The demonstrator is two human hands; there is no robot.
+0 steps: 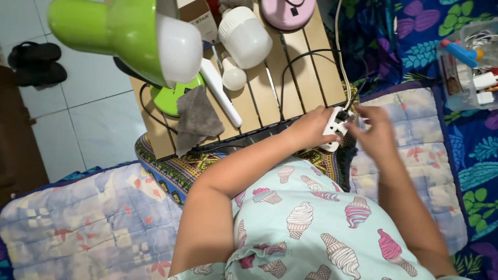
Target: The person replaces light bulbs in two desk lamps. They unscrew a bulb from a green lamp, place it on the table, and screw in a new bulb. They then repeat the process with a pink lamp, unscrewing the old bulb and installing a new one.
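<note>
Pale floor tiles (93, 119) and patterned quilts surround a low slatted wooden table (306, 57) where you sit, seen from above your ice-cream-print top. Your left hand (307, 127) wraps around a white power strip (336, 129) at the table's near right corner, fingers curled about its body, apparently to steady it; your right hand (377, 132) comes in from the right with fingers bent toward the strip's end, but motion blur leaves it unclear whether they pinch anything. A black plug (343, 114) sits in the strip's far end, its black cable (295, 67) looping back across the slats beside a white cable (340, 46). On the table lie two white bulbs, a large one (245, 36) and a small one (233, 77), placed side by side near the far edge, likely within reach for the lamp. One green desk lamp (124, 31) looms closest to the camera, its round green base (168, 98) on the table's left part, partly covered by one grey cloth (197, 119). One white wand-shaped object (220, 96) lies diagonally across the slats, and one pink round item (288, 11) sits at the far edge. Two dark sandals (36, 62) rest on the tiles at far left, and a clear plastic box (469, 67) of small items stands at right on the floral sheet.
</note>
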